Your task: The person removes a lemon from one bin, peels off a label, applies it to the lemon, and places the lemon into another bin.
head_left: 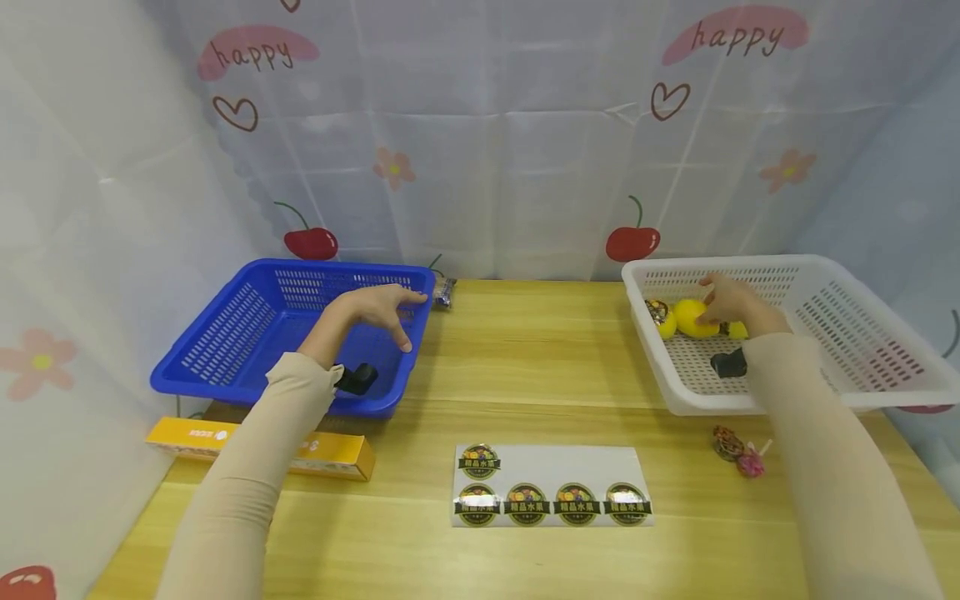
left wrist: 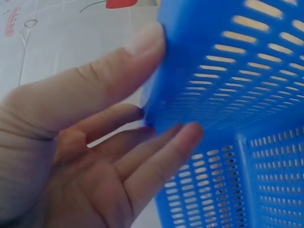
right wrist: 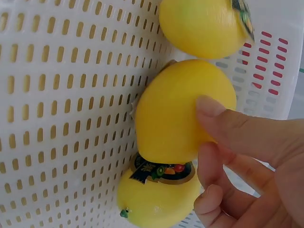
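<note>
My left hand (head_left: 378, 307) reaches over the right side of the blue basket (head_left: 262, 387). Its thumb (left wrist: 142, 42) and fairly straight fingers (left wrist: 161, 161) are spread right at the rim in the left wrist view. No items show inside that basket. Across the table, my right hand (head_left: 731, 304) is inside the white basket (head_left: 648, 342). Its thumb touches a smooth yellow fruit (right wrist: 175, 114), while the loosely bent fingers lie beside it without wrapping round it. Another yellow fruit (right wrist: 156, 202) with a dark round label sits below, and a third (right wrist: 204, 28) above, partly labelled.
A sheet of round fruit stickers (head_left: 555, 462) lies in the middle front. An orange-yellow box (head_left: 330, 457) is before the blue basket. Two small wrapped sweets (head_left: 726, 443) lie before the white basket. A shiny packet (head_left: 444, 292) sits behind, near the curtain (head_left: 495, 192).
</note>
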Available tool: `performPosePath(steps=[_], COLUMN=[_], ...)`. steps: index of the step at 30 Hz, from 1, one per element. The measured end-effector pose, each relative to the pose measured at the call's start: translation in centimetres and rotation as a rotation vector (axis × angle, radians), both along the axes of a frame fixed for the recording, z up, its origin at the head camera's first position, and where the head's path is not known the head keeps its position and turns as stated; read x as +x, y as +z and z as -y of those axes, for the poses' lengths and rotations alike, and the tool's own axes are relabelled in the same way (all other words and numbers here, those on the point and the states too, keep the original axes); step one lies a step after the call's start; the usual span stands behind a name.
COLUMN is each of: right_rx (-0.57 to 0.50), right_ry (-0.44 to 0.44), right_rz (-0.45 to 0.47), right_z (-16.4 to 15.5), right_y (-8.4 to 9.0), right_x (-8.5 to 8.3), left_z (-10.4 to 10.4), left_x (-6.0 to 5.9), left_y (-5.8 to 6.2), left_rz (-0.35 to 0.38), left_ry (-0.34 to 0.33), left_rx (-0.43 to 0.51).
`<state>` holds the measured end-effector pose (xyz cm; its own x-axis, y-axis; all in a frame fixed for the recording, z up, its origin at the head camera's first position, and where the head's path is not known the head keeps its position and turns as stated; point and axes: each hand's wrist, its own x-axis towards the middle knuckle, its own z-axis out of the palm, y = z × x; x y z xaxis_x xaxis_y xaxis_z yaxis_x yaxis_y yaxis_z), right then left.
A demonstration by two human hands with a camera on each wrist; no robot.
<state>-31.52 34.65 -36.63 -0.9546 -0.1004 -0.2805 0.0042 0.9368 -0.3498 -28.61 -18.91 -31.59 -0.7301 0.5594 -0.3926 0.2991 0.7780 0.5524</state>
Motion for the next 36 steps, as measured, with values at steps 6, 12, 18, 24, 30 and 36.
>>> performPosePath(steps=[6,12,18,24,30,36], right_rx=[0.027,-0.023,-0.02,0.025,0.033,0.043], right_ry=[0.055,0.088,0.087,0.065,0.066,0.085], right_rz=[0.064,0.04,0.052,0.072,0.01,-0.012], right_z=[-0.5,-0.8,-0.3,-0.1,0.0,0.2], right_y=[0.1,-0.2,0.0,0.0,-0.4,-0.3], right_x=[0.4,0.5,0.5,0.2,-0.1,0.1], left_z=[-0.4,-0.6,-0.8,-0.7,-0.6,-0.6], left_x=[-0.1,-0.2,-0.3,-0.5,-0.2,-0.1], left_y=[0.3,0.4,0.5,0.4,0.2,0.1], left_rz=[-0.084,-0.12,-0.094,-0.071,-0.044,-0.022], left_ry=[-0.041,-0.041,-0.014,0.0,0.026,0.03], left_rx=[-0.1,-0.094,-0.062,-0.046,-0.02,-0.003])
